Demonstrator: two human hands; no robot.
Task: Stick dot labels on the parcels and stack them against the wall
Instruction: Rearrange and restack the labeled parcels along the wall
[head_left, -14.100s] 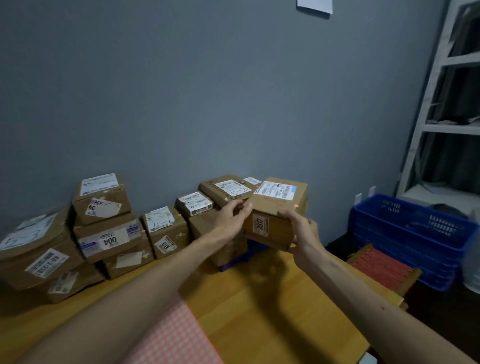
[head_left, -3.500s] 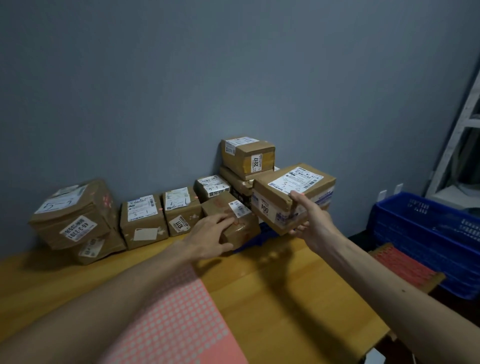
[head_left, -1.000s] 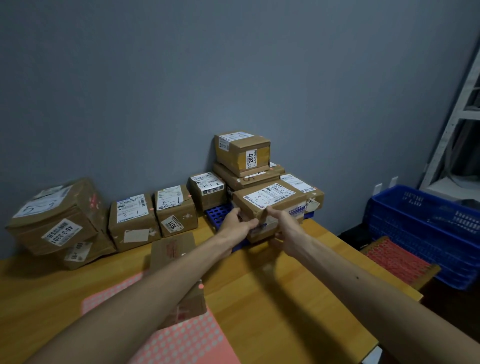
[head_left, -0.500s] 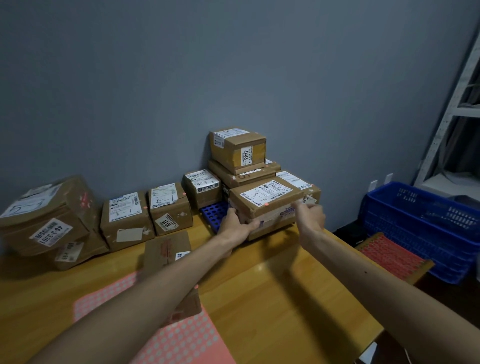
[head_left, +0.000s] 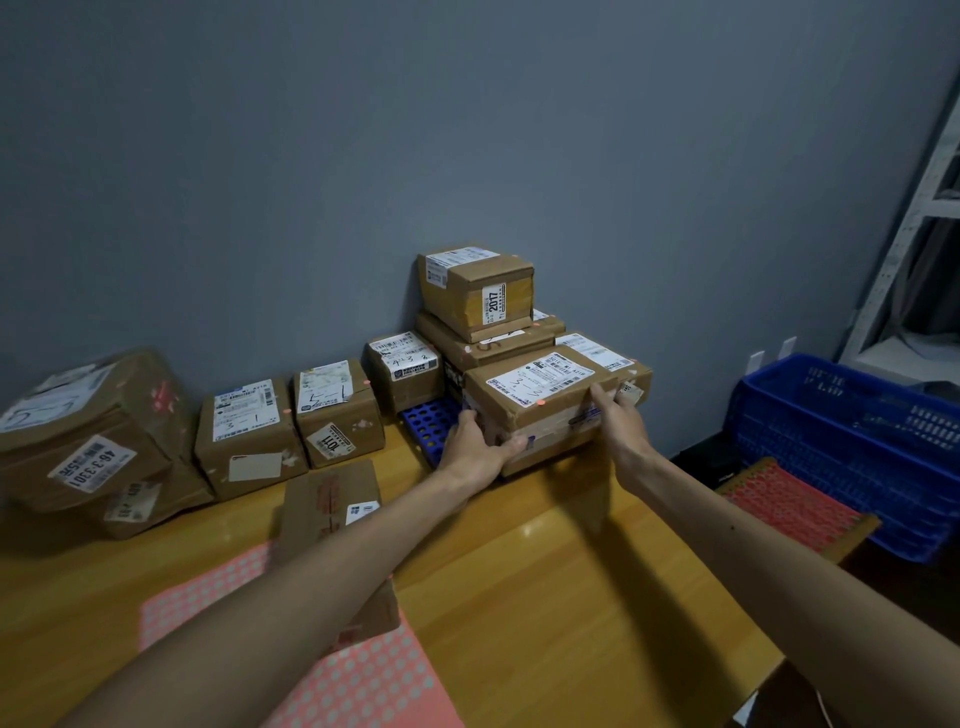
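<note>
- The left hand (head_left: 478, 441) is gripping the lower left corner of the front parcel (head_left: 540, 395), fingers curling round the cardboard; the right hand (head_left: 618, 421) is clasping its upper right edge; both are closed on the box, neither spread wide.
- That parcel is sitting at centre frame on the blue perforated tray (head_left: 423, 418), pressing against the stack behind it; an orange dot (head_left: 538, 402) is showing on its shipping label, so labelling looks done and seating it is the step in hand.
- To do this well, I judge, the hands should be pushing evenly so the box is sliding in square, ending flush to the stack and not overhanging the tray; they should be releasing one at a time; the top parcel marked 2017 (head_left: 475, 288) is sitting turned on the flat one beneath, so a jolt is risking a topple.
- Counting parcels: ten are showing; four in the centre stack, five along the wall (head_left: 467, 130) at left of frame, one loose parcel (head_left: 332, 499) lying under the left forearm; more may be hiding behind.
- Counting the rest: two dot sheets, a pink sheet (head_left: 363, 675) at lower left and a redder sheet (head_left: 789, 512) at right; one blue crate (head_left: 852, 447) at far right.
</note>
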